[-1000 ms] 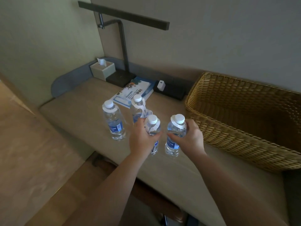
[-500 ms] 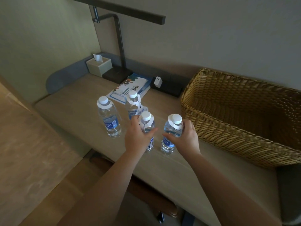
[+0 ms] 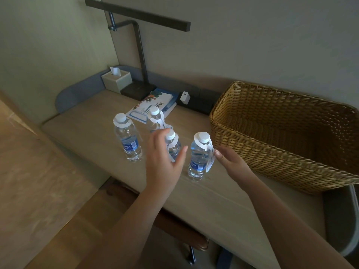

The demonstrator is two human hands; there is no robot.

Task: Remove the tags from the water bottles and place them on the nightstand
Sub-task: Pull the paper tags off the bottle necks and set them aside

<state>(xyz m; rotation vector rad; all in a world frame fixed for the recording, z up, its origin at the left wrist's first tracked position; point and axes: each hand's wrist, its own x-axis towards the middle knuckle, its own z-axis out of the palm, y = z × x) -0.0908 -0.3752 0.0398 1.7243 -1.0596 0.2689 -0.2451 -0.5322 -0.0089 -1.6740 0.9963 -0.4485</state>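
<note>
Both hands let go of the bottles now. Left hand (image 3: 162, 162) and right hand (image 3: 232, 162) hover with each grip apart, four tagged bottles (image 3: 200, 156) standing on the bench (image 3: 93, 136).

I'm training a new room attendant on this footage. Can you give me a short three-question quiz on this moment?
1. How many bottles stand on the desk?
2. True or false: every bottle has a tag round its neck.
3. Which hand is nearest the tag on the bottle beside the basket: (a) left, (b) right?

Key:
1. Four; the leftmost bottle is one.
2. True.
3. (b): the right hand is by the tag near the basket; the left hand is open.
</note>
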